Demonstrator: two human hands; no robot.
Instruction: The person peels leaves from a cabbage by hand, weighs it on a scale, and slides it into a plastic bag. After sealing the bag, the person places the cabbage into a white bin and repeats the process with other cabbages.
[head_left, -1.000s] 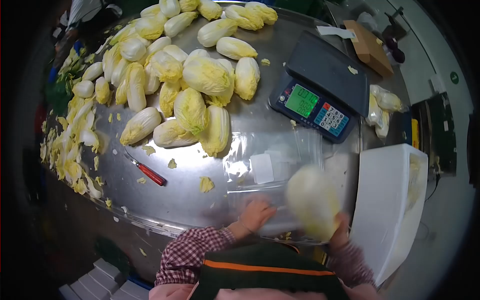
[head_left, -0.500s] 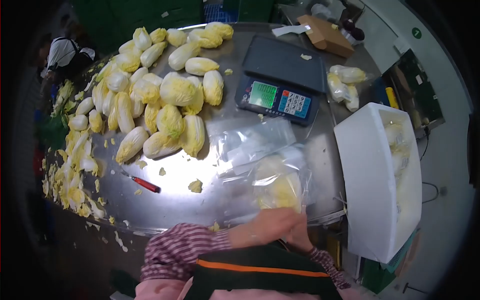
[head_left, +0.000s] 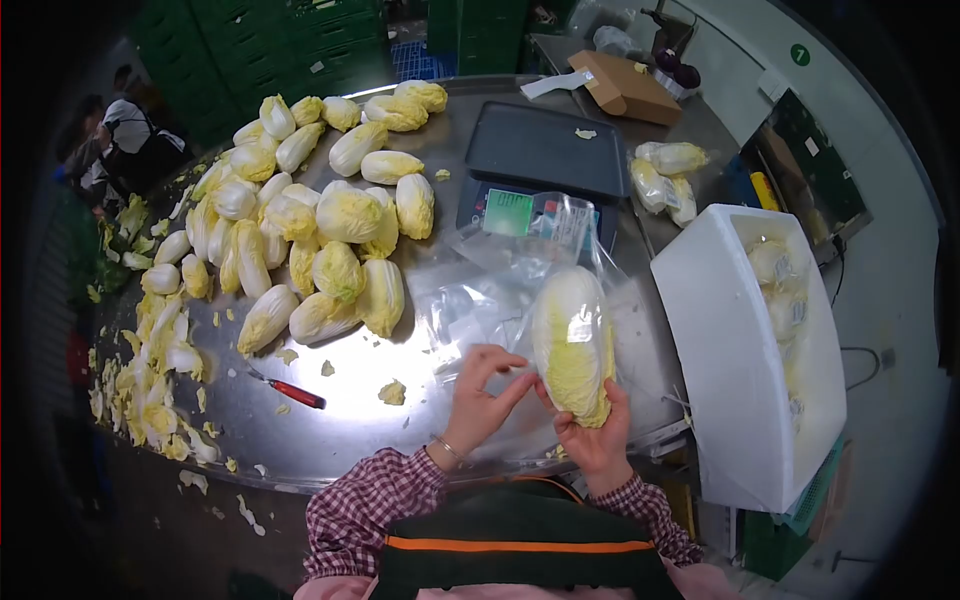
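A pale yellow napa cabbage (head_left: 572,335) in a clear plastic bag stands tilted over the steel table. My right hand (head_left: 602,435) grips its lower end. To its left, my left hand (head_left: 485,395) has thumb and fingers bent toward each other beside the bag; whether film lies between the fingertips is too small to tell. Clear plastic bags (head_left: 455,310) lie flat just beyond my left hand, and some film covers part of the scale's keypad. The scale (head_left: 545,150), with a lit green display, sits behind the cabbage.
Many loose cabbages (head_left: 350,215) are piled left of the scale. A red-handled knife (head_left: 298,395) lies nearer, beside leaf scraps (head_left: 150,400). At the right stand a white foam box (head_left: 735,380) with bagged cabbages and, behind it, more bagged cabbages (head_left: 665,185). A person (head_left: 130,130) is at the far left.
The bagged cabbage has been raised upright from low near my body. My hands, close together before, are now apart on either side of it. Plastic film now reaches over the scale's front.
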